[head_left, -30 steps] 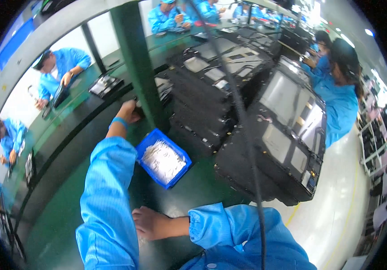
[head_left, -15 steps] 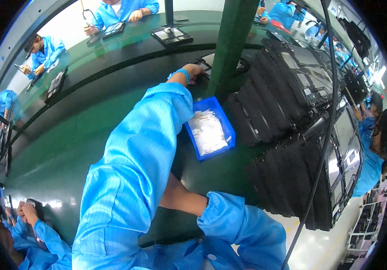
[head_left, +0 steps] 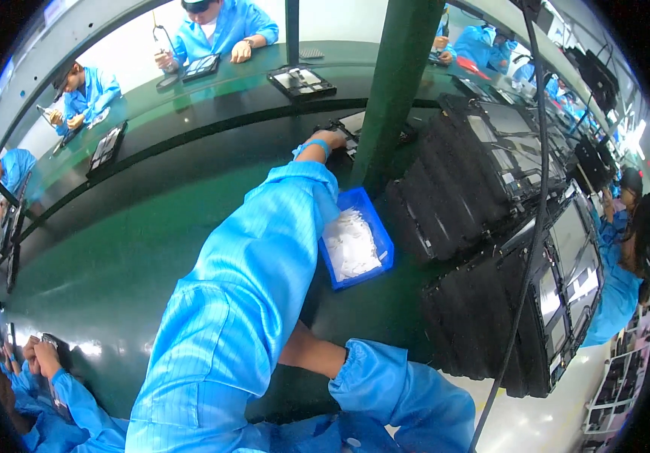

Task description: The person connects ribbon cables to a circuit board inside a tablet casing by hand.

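My left arm stretches far forward across the green table. My left hand (head_left: 331, 139), below a blue wristband, has its fingers closed at the near left edge of a flat black-framed device (head_left: 349, 125), which is partly behind the green post. Under my left sleeve passes my right forearm; only the wrist end of my right hand (head_left: 301, 349) shows, and its fingers are hidden. Just right of my left sleeve stands a blue plastic bin (head_left: 388, 259) holding many small white strips (head_left: 354, 245).
Tall stacks of black-framed panels (head_left: 468, 317) stand on the right, with a black cable (head_left: 540, 189) hanging before them. A green post (head_left: 394, 98) rises ahead. Other black devices (head_left: 301, 81) lie beyond on the table (head_left: 113, 257), and co-workers (head_left: 223, 34) in blue sit around it.
The view has shifted slightly, so the whole scene sits a little lower. My left hand stays at the black-framed device, and my right forearm remains under the left sleeve.
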